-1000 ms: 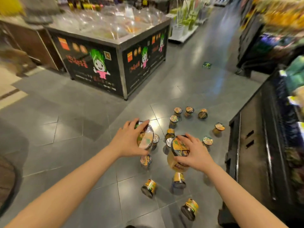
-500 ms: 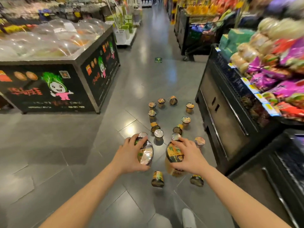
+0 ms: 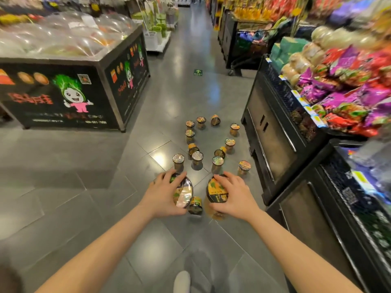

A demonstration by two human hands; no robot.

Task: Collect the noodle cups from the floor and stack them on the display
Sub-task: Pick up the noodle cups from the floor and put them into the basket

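The fingers point(image 3: 167, 176) of the left hand point(image 3: 163, 195) curl round a noodle cup point(image 3: 183, 192) held on its side, its shiny foil lid turned toward the right, thumb low and fingertips over the top edge. The fingers point(image 3: 227, 178) of the right hand point(image 3: 234, 197) wrap a second noodle cup point(image 3: 216, 192) with a black and orange lid, which sits on top of another cup point(image 3: 218, 214) whose orange side shows just below it; I cannot tell whether the hand also grips that lower one. Both hands hang above the grey tiled floor point(image 3: 105, 187), near each other but apart, and between them, lower down, one cup lies tipped on the floor point(image 3: 195, 205). Farther along the aisle more cups point(image 3: 197, 158) stand or lie scattered on the tiles, some upright with foil tops, a few on their sides, the farthest row point(image 3: 201, 121) near the base of a black shelf unit point(image 3: 275, 127) on the right. That shelf carries bright snack bags point(image 3: 349, 92) in purple, red and green. On the left stands a black bin stand point(image 3: 63, 96) with a cartoon figure on its side and clear domed covers on top. At the near bottom edge a shoe tip point(image 3: 182, 282) shows.
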